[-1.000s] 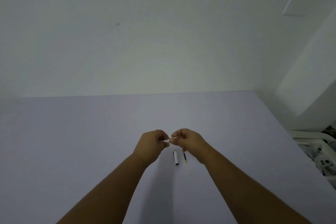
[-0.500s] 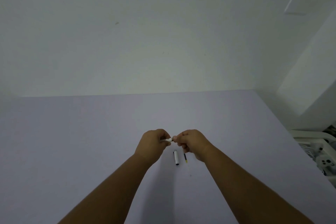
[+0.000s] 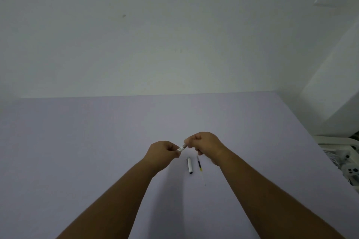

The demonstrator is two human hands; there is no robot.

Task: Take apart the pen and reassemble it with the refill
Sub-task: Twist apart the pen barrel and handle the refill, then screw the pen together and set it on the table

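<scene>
While the lavender table [image 3: 77,141] fills the lower half of the frame under a pale wall [image 3: 155,35], both forearms reach up from the bottom edge to meet at centre. The left hand [image 3: 161,151] and the right hand [image 3: 206,144] each pinch one end of a short white pen barrel [image 3: 181,148], tilted up toward the right. Just below lie the white cap [image 3: 189,165] and thin refill [image 3: 200,167], side by side, apart. Bare tabletop spreads left; the table's edge runs down the right.
</scene>
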